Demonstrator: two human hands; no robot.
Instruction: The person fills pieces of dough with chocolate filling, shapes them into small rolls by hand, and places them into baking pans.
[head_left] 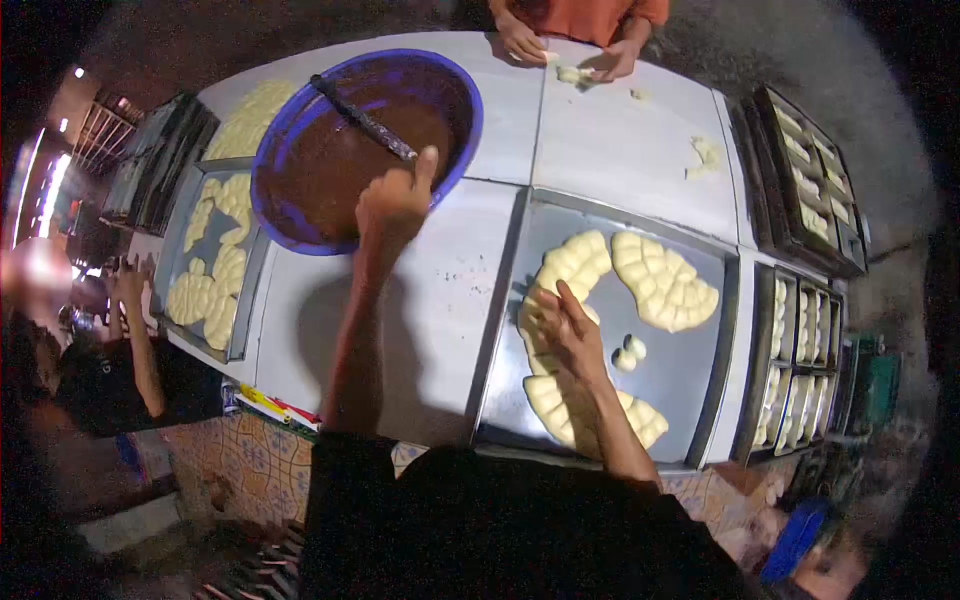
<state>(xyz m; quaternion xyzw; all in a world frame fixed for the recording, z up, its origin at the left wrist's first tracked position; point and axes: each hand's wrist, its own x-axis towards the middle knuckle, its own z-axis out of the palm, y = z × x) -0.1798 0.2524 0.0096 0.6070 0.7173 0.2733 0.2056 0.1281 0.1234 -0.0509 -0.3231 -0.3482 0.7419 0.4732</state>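
Observation:
My left hand (393,203) is over the near right side of a blue basin (468,85) of brown paste (310,185). One digit sticks up beside the end of a dark stick (355,115) lying across the basin. Its other fingers are curled; whatever is in them is hidden. My right hand (570,330) hovers over or touches a metal tray (690,385), fingers stretched out, partly covering the dough below. Curved, segmented rows of pale dough (665,283) lie in that tray, with a few small dough balls (629,352) in the middle.
Across the table, another person's hands (615,60) handle dough bits. More dough fills a tray (245,300) at the left, near another person's arm (140,340). Stacked dough-filled pans (800,350) stand along the right edge. Dough scraps (703,155) lie at the far right.

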